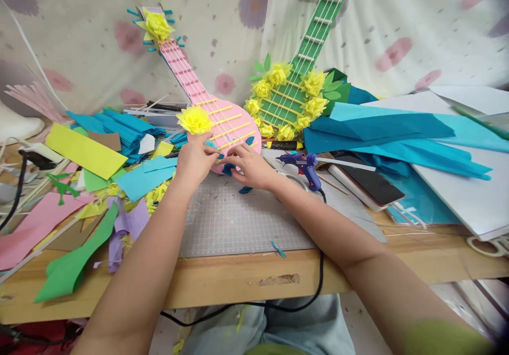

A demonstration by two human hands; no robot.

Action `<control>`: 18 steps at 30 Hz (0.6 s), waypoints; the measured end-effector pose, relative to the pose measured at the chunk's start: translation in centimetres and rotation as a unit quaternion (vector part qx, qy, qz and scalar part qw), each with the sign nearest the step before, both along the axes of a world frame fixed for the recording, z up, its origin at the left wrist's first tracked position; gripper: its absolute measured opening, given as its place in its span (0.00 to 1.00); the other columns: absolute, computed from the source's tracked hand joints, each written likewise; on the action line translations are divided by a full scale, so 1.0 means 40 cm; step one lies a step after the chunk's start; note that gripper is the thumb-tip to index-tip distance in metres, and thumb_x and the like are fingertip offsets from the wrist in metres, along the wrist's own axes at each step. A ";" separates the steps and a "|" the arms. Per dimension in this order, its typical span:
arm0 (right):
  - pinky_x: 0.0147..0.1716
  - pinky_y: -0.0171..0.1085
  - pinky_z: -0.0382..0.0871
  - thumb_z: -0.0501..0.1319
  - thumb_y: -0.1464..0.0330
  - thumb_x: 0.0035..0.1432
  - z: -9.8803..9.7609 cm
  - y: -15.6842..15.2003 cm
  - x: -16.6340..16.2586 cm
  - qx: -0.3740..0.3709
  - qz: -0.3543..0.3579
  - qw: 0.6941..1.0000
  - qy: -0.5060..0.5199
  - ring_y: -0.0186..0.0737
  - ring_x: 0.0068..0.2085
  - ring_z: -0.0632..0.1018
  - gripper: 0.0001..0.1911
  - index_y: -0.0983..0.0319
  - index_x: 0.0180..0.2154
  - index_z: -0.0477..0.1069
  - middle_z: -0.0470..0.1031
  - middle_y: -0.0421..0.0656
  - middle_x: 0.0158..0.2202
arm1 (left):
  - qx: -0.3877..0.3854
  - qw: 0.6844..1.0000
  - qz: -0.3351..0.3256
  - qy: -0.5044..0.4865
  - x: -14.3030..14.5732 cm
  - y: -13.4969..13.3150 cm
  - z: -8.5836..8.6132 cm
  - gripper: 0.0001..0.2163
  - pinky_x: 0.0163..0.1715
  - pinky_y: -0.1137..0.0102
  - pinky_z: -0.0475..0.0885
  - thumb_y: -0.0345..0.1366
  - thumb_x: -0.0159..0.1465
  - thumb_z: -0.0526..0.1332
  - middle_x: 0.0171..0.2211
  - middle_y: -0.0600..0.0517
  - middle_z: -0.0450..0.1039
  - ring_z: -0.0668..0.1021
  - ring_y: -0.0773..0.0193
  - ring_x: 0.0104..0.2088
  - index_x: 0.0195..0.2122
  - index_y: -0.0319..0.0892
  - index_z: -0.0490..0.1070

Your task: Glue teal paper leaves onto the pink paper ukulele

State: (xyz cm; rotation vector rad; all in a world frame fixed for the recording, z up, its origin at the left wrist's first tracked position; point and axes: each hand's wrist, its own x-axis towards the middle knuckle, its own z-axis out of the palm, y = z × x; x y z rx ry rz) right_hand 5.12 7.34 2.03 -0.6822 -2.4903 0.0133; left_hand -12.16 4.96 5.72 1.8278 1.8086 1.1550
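Note:
A pink paper guitar (233, 127) leans against the cloth backdrop, with a yellow paper flower (194, 119) on its body and another at its head. My left hand (195, 159) and my right hand (249, 165) meet at the guitar's lower edge. Both pinch small blue paper leaf pieces (228, 168) against it, fingers closed. One more blue leaf (245, 189) lies on the grey cutting mat (238, 222) just below my right hand.
A green paper guitar (302, 79) with yellow flowers stands at the right. A blue glue gun (304, 165) lies right of my hands, its cord running off the table's front. Coloured paper scraps (79, 196) crowd the left, blue sheets (397, 137) and a phone (369, 185) the right.

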 end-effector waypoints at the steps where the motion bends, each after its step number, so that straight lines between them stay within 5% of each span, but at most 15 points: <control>1: 0.45 0.46 0.63 0.56 0.75 0.52 -0.011 0.006 -0.004 0.003 0.004 1.000 0.005 0.46 0.45 0.67 0.17 0.61 0.44 0.72 0.70 0.49 0.43 | -0.007 1.000 -0.005 0.005 0.000 -0.001 -0.004 0.22 0.38 0.63 0.74 0.24 0.49 0.65 0.24 0.54 0.76 0.79 0.57 0.32 0.47 0.43 0.71; 18: 0.51 0.51 0.59 0.54 0.68 0.57 -0.032 0.002 0.022 0.015 0.019 0.999 0.026 0.50 0.51 0.65 0.16 0.59 0.47 0.71 0.74 0.45 0.48 | 0.008 0.995 -0.023 0.097 0.011 0.014 0.027 0.24 0.43 0.63 0.72 0.23 0.48 0.64 0.25 0.54 0.75 0.79 0.56 0.37 0.48 0.41 0.71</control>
